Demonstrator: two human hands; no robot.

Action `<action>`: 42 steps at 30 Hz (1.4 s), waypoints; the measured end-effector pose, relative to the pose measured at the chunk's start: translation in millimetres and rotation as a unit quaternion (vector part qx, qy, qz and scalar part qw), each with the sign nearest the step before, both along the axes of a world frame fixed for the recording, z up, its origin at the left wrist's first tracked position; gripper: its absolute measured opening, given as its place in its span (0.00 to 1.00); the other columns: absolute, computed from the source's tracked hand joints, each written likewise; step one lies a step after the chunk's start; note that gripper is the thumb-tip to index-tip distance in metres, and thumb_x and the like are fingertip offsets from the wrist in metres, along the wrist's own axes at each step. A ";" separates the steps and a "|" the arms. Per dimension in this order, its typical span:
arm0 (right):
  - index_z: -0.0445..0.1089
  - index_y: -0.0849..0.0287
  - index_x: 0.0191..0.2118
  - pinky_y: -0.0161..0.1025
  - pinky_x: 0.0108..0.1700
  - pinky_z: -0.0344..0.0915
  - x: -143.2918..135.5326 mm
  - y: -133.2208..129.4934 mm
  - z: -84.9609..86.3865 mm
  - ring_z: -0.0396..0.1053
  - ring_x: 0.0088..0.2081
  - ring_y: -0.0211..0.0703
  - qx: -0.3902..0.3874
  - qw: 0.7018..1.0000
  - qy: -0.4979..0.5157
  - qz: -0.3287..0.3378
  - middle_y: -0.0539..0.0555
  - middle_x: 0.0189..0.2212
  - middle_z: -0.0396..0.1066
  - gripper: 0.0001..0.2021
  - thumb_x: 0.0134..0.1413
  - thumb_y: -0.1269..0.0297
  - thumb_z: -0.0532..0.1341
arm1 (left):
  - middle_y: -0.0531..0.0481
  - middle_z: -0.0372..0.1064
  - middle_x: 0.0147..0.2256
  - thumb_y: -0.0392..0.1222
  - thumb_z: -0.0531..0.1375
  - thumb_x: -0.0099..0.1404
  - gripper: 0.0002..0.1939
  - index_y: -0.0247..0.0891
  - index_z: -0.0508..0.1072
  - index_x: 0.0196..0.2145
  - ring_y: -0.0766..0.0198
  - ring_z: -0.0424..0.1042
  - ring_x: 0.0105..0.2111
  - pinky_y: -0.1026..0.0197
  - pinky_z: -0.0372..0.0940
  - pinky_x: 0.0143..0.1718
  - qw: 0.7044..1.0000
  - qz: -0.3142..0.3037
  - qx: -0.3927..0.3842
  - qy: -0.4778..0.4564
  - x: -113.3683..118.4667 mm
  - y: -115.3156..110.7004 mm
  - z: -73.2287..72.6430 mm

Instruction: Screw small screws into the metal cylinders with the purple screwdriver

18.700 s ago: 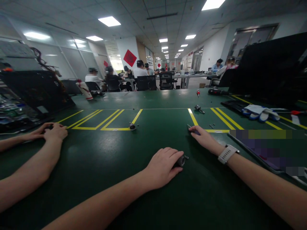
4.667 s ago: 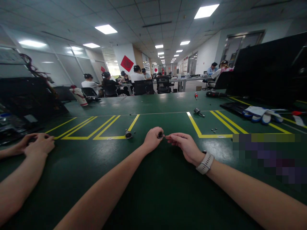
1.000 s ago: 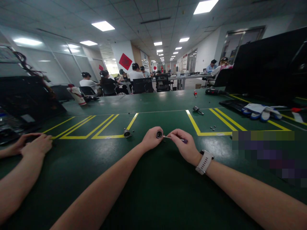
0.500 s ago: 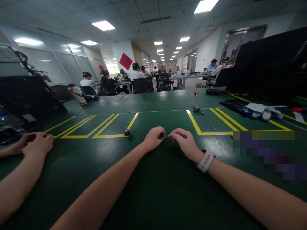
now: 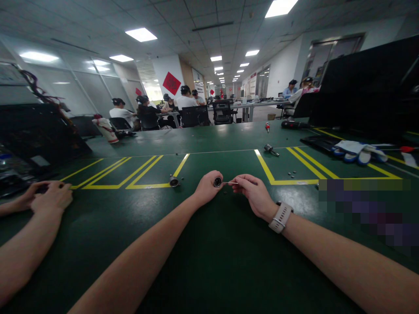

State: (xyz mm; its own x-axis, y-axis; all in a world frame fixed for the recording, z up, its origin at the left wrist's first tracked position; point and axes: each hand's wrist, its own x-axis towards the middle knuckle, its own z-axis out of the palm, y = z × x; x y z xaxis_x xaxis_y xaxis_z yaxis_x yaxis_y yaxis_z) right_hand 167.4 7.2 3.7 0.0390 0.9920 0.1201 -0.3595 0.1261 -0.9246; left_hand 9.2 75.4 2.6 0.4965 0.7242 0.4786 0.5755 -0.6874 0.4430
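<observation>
My left hand point(image 5: 208, 189) is wrapped round a dark cylindrical metal part point(image 5: 218, 181), whose round open end faces me. From the right, my right hand point(image 5: 251, 189) pinches a thin metal rod point(image 5: 231, 183), its tip at the side of the cylindrical part. Whether the tip sits inside the part I cannot tell. Just below, a small dark ring-like piece point(image 5: 225, 192) lies on the green table point(image 5: 222, 244). A second metal cylinder point(image 5: 173, 180) stands to the left, with small bits beside it.
A drill-chuck-like part point(image 5: 271, 150) and small metal pieces point(image 5: 291, 175) lie to the right. Farther off are a red-handled tool point(image 5: 267, 127) and white-blue gloves point(image 5: 359, 151). Another person's hands point(image 5: 52, 196) rest at the left. A black monitor-like panel point(image 5: 366, 87) stands at the right.
My left hand and the cylindrical part have shifted slightly left and up. More of the thin rod shows between my hands, and the small piece beneath is plainer to see.
</observation>
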 end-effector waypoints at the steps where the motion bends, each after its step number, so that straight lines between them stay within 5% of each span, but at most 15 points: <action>1: 0.72 0.60 0.26 0.36 0.34 0.63 -1.0 -0.9 0.0 0.66 0.30 0.37 0.004 1.000 -0.007 -0.007 0.50 0.26 0.71 0.07 0.42 0.62 0.64 | 0.54 0.61 0.25 0.33 0.57 0.55 0.04 0.36 0.65 0.24 0.66 0.61 0.27 0.63 0.57 0.30 0.999 0.001 0.017 0.027 0.0 -0.4 0.5; 6: 0.72 0.61 0.24 0.36 0.33 0.63 1.0 -1.4 1.6 0.66 0.28 0.37 -0.017 1.000 -0.015 0.010 0.51 0.23 0.71 0.06 0.42 0.64 0.64 | 0.51 0.62 0.26 0.31 0.55 0.56 0.04 0.36 0.67 0.26 0.63 0.62 0.29 0.61 0.56 0.33 0.990 -0.017 0.073 0.121 -0.9 -3.4 2.3; 18: 0.72 0.63 0.23 0.36 0.30 0.65 9.3 6.4 1.9 0.67 0.24 0.36 -0.080 0.994 0.045 0.056 0.54 0.23 0.72 0.05 0.42 0.66 0.63 | 0.55 0.59 0.25 0.34 0.57 0.54 0.04 0.36 0.65 0.24 0.67 0.61 0.27 0.65 0.56 0.29 0.998 -0.061 -0.002 0.029 -1.9 2.1 -0.9; 27: 0.71 0.61 0.23 0.38 0.31 0.65 6.7 5.4 -0.4 0.67 0.26 0.38 -0.032 0.999 0.015 0.005 0.53 0.23 0.72 0.06 0.41 0.64 0.62 | 0.54 0.62 0.26 0.35 0.58 0.55 0.04 0.36 0.65 0.25 0.65 0.62 0.27 0.64 0.57 0.29 0.999 0.003 -0.004 0.046 -1.1 1.1 0.6; 33: 0.72 0.58 0.26 0.40 0.38 0.61 1.0 -7.1 5.4 0.65 0.31 0.41 0.091 0.988 -0.122 -0.036 0.51 0.26 0.70 0.06 0.46 0.62 0.62 | 0.53 0.62 0.26 0.36 0.58 0.56 0.03 0.37 0.65 0.26 0.65 0.63 0.27 0.64 0.57 0.28 0.998 -0.001 -0.003 0.062 -0.9 0.0 0.1; 38: 0.71 0.56 0.31 0.44 0.41 0.59 -7.4 -18.6 8.6 0.64 0.36 0.45 0.278 0.880 -0.380 -0.065 0.54 0.32 0.70 0.07 0.53 0.68 0.55 | 0.52 0.63 0.26 0.33 0.57 0.54 0.03 0.37 0.65 0.26 0.64 0.63 0.28 0.63 0.57 0.29 0.996 -0.006 0.027 0.081 -0.9 0.5 0.3; 40: 0.71 0.56 0.30 0.43 0.40 0.58 -8.5 -19.8 10.3 0.63 0.35 0.45 0.260 0.883 -0.385 -0.071 0.54 0.30 0.69 0.07 0.52 0.68 0.56 | 0.52 0.63 0.26 0.33 0.57 0.54 0.03 0.37 0.65 0.26 0.63 0.63 0.28 0.62 0.56 0.29 0.995 -0.011 0.033 0.088 -0.7 0.2 0.5; 42: 0.71 0.56 0.25 0.43 0.39 0.57 -7.1 -18.5 12.4 0.63 0.32 0.44 0.196 0.918 -0.335 -0.076 0.52 0.26 0.68 0.06 0.49 0.67 0.58 | 0.52 0.62 0.25 0.33 0.56 0.56 0.03 0.37 0.65 0.25 0.63 0.63 0.27 0.62 0.56 0.29 0.994 -0.017 0.042 0.099 -0.4 -0.3 0.5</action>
